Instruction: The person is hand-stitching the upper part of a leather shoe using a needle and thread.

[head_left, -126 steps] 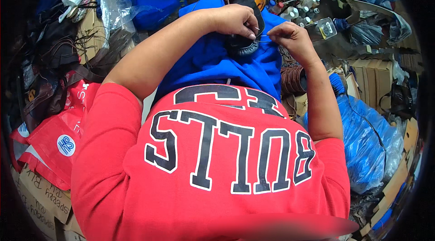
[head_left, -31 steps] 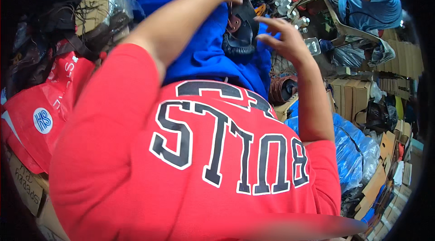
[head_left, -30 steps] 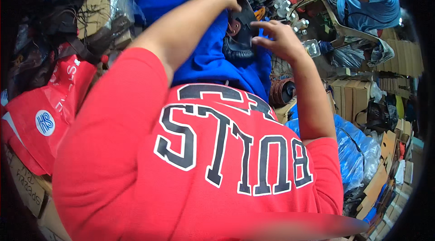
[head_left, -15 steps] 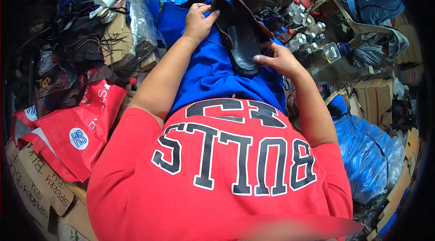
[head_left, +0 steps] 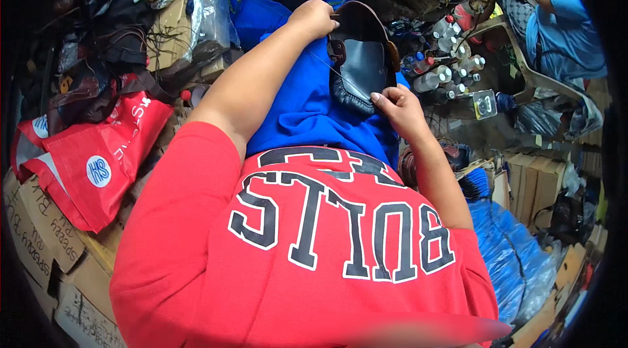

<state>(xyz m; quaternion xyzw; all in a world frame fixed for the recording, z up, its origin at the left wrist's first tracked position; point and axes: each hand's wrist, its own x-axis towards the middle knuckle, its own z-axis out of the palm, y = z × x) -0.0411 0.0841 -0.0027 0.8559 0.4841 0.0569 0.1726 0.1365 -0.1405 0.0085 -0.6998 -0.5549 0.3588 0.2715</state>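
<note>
A leather shoe (head_left: 364, 63) lies across my blue-clad lap, dark inside, with a brown edge and a black, puckered toe toward me. My right hand (head_left: 400, 110) pinches the shoe's edge beside the toe, thumb against forefinger. At the upper left of the shoe is my left hand (head_left: 313, 19), its fingers closed and the tips next to the shoe's raised rim; what they hold is too small to make out. A thin dark thread (head_left: 325, 65) runs slantwise from near my left forearm down to the toe stitching.
Beyond my lap lies an open blue bag (head_left: 261, 1). To the right are several small bottles (head_left: 451, 53) and a bent-edged tray (head_left: 517, 89); a person in a light blue shirt (head_left: 568, 37) is farther off. A red bag (head_left: 118, 158) and cardboard (head_left: 49, 224) lie left.
My left hand has moved up and right along the shoe's rim. The shoe has turned, showing its puckered toe, and my right hand has gone from near the toe to pinching its edge.
</note>
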